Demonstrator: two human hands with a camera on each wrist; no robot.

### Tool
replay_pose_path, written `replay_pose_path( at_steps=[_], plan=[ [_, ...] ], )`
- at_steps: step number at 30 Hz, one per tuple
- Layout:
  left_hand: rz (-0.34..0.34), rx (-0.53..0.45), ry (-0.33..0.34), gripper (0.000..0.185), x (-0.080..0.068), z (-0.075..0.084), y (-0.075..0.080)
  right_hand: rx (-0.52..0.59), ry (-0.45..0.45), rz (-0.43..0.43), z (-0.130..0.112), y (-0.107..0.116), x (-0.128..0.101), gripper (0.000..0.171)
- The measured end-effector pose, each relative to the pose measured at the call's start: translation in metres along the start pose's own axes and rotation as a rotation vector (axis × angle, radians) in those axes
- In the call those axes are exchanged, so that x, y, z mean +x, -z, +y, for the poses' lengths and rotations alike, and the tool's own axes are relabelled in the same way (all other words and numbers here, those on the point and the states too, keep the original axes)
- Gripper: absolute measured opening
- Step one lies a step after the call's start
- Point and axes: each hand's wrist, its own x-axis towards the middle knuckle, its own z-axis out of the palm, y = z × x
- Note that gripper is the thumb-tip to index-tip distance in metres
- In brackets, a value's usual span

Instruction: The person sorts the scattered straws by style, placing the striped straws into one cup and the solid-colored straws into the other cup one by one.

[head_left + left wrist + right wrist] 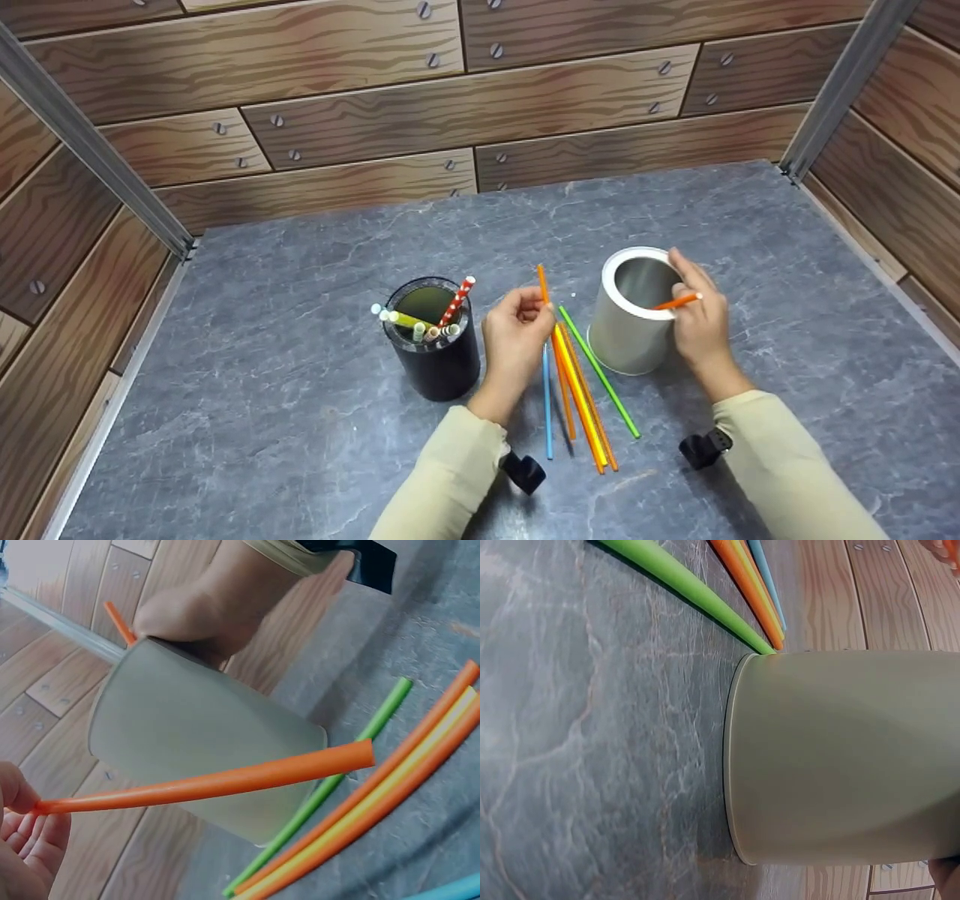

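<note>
A white cup [628, 330] with a metal inside stands right of centre on the grey table [300, 420]. My right hand [686, 296] rests at its far rim and pinches an orange straw [679, 301] whose tip points over the opening. My left hand [541, 304] pinches a second orange straw [542, 281] by one end; in the left wrist view this straw [210, 784] hangs in the air in front of the cup [202, 742]. Below the left hand a blue straw [547, 397], orange and yellow straws [581, 397] and a green straw [600, 375] lie on the table.
A black cup [435, 352] holding several paper straws, one of them red-striped [457, 300], stands left of my left hand. Wood-pattern walls [465, 112] close the table in at the back and both sides. The right wrist view shows the white cup's base [735, 765] flat on the table.
</note>
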Motion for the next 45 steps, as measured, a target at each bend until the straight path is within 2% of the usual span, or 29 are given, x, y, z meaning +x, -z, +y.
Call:
replay_pose_path(
  at_steps=[9, 15, 20, 24, 28, 33, 38, 45],
  plan=[
    [-0.001, -0.086, -0.044, 0.013, 0.003, 0.016, 0.003, -0.013, -0.003, -0.004, -0.001, 0.0, 0.0, 0.037],
    [-0.011, -0.202, -0.099, 0.012, 0.002, 0.034, 0.004, 0.007, -0.024, 0.001, -0.001, 0.0, -0.001, 0.038],
    [-0.002, -0.302, -0.19, 0.012, 0.0, 0.049, 0.008, 0.015, -0.011, 0.001, -0.002, 0.0, -0.001, 0.037],
    [0.022, -0.375, -0.302, 0.012, -0.002, 0.06, 0.011, 0.008, -0.013, -0.003, -0.002, 0.0, -0.001, 0.037],
    [0.067, -0.411, -0.408, 0.012, -0.002, 0.068, 0.012, -0.007, -0.012, -0.005, -0.002, 0.0, -0.001, 0.037],
    [0.108, -0.456, -0.486, 0.014, -0.003, 0.074, 0.011, -0.002, -0.006, -0.008, -0.002, 0.0, -0.001, 0.038],
    [0.123, -0.481, -0.524, 0.014, -0.006, 0.076, 0.007, 0.011, -0.002, -0.014, -0.002, 0.0, -0.002, 0.038],
    [0.115, -0.492, -0.512, 0.014, -0.006, 0.072, 0.0, 0.027, -0.033, -0.004, -0.002, -0.001, -0.001, 0.039]
  ],
)
